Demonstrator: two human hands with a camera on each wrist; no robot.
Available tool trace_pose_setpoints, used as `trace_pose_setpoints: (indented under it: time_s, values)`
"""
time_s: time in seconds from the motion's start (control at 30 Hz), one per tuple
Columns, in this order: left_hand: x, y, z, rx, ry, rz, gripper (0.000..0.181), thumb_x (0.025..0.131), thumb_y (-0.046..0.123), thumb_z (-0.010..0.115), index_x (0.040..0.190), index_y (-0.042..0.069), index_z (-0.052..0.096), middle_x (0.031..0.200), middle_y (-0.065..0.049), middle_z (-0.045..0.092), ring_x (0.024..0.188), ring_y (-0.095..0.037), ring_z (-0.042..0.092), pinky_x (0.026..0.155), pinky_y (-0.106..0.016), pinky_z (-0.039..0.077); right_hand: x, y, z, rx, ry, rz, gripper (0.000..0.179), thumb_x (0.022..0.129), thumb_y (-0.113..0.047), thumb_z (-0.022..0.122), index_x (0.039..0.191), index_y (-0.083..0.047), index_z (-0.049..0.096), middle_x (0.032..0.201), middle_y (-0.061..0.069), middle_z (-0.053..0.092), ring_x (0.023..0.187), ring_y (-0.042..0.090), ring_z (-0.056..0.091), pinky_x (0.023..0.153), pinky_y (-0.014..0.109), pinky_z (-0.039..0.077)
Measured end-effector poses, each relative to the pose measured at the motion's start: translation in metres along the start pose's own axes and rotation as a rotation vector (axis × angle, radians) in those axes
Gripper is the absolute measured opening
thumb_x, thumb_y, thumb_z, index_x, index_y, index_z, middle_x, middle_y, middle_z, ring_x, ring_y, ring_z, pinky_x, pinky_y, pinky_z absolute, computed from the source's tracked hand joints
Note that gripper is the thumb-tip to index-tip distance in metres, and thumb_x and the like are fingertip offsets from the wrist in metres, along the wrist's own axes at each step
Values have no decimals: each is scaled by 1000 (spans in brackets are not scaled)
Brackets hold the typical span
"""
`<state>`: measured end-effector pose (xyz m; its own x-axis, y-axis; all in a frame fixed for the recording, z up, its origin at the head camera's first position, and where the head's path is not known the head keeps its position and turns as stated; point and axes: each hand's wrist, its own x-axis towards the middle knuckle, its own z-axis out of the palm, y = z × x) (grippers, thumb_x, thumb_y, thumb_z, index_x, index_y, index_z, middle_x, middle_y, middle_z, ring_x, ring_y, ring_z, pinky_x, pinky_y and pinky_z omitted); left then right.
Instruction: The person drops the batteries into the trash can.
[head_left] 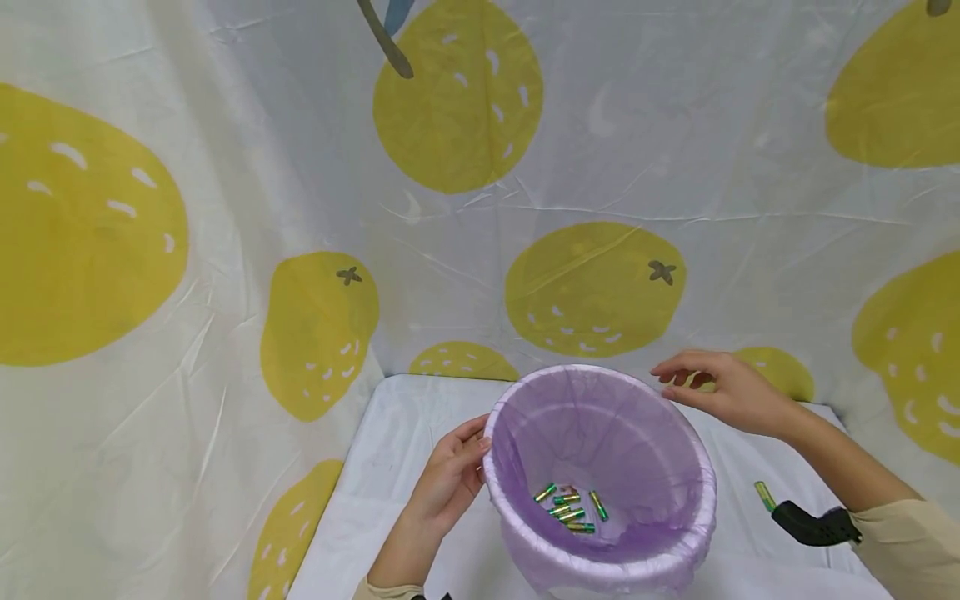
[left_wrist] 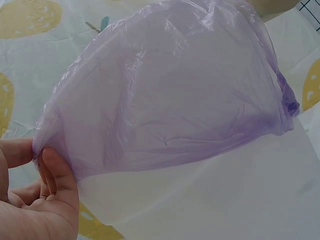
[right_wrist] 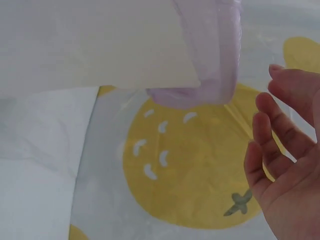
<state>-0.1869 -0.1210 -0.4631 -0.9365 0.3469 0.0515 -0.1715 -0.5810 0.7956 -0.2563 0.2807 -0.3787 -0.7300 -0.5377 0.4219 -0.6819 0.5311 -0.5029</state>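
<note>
A white bin (left_wrist: pixel 210 200) is lined with a thin purple plastic bag (head_left: pixel 630 425) folded over its rim. Several green and gold batteries (head_left: pixel 567 512) lie at the bottom inside the bag. At the bin's left side, my left hand (head_left: pixel 446 475) pinches the rim between thumb and fingers, over the bag's edge. My right hand (head_left: pixel 723 392) hovers beyond the back right of the rim, apart from it; its fingers are loosely bent with nothing between them in the right wrist view. One more battery (head_left: pixel 764 496) lies on the table to the right of the bin.
The bin stands on a table with a white cover (head_left: pixel 405 417). Behind and beside it hangs a pale cloth (head_left: pixel 450 275) printed with large yellow fruit. A black strap device (head_left: pixel 813 525) is on the right wrist, close to the loose battery in the head view.
</note>
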Motion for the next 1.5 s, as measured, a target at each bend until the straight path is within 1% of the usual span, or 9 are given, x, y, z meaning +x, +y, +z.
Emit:
trace_pose_setpoints:
  time_s: [0.2, 0.37, 0.43, 0.57, 0.83, 1.03, 1.27, 1.4, 1.5]
  values:
    - [-1, -1, 0, -3, -7, 1, 41, 105, -5, 51, 144, -11, 43, 115, -9, 61, 96, -15, 64, 76, -22, 55, -15, 12, -5, -36, 17, 28, 31, 88, -3, 80, 115, -17, 76, 99, -9, 71, 85, 5, 61, 73, 18, 52]
    - [-1, 0, 0, 8, -10, 5, 41, 104, -5, 50, 144, -11, 43, 115, -9, 61, 95, -15, 64, 75, -22, 54, -25, 22, -9, -72, 42, 50, 30, 86, -2, 81, 113, -14, 76, 96, -11, 69, 84, 5, 60, 72, 17, 51]
    - [-1, 1, -1, 10, -10, 3, 41, 104, -5, 51, 144, -11, 43, 116, -9, 61, 95, -15, 64, 75, -22, 55, -29, 26, -10, -69, 53, 50, 30, 85, 0, 81, 112, -13, 76, 96, -12, 69, 83, 5, 61, 72, 16, 51]
    - [-1, 1, -1, 8, -10, 0, 41, 104, -5, 51, 144, -10, 43, 116, -10, 61, 96, -16, 64, 75, -22, 55, -37, 33, -11, -46, 70, 58, 29, 85, 2, 81, 110, -11, 76, 95, -9, 69, 82, 6, 61, 70, 16, 50]
    - [1, 0, -2, -3, -19, 2, 40, 104, -6, 50, 143, -11, 44, 114, -9, 61, 94, -15, 63, 74, -22, 54, -52, 43, -12, -35, 89, 129, 22, 88, -2, 80, 109, -8, 76, 93, -3, 71, 81, 6, 61, 70, 15, 50]
    - [0, -1, -1, -6, -18, 4, 40, 104, -6, 50, 143, -11, 43, 113, -9, 61, 92, -14, 63, 71, -20, 53, -61, 51, -11, -24, 90, 165, 20, 90, -4, 79, 109, -8, 77, 91, -3, 71, 79, 6, 61, 69, 16, 50]
    - [0, 1, 0, 0, -21, 3, 41, 104, -6, 50, 144, -11, 42, 115, -9, 61, 94, -15, 63, 74, -21, 54, -72, 60, -8, -32, 84, 221, 21, 90, -4, 79, 110, -5, 76, 89, -9, 69, 78, 6, 61, 68, 16, 51]
    - [0, 1, -1, 5, -16, 3, 41, 104, -6, 50, 144, -12, 42, 116, -10, 61, 95, -15, 64, 76, -22, 55, -76, 67, -6, -42, 92, 246, 22, 89, -5, 80, 110, -3, 75, 89, -9, 68, 78, 5, 61, 67, 16, 51]
    - [0, 1, -1, 3, -12, 3, 41, 104, -6, 49, 144, -11, 42, 116, -10, 61, 96, -16, 64, 77, -22, 55, -82, 76, -5, -53, 101, 272, 22, 89, -5, 80, 110, -2, 75, 88, -7, 68, 78, 4, 60, 66, 16, 51]
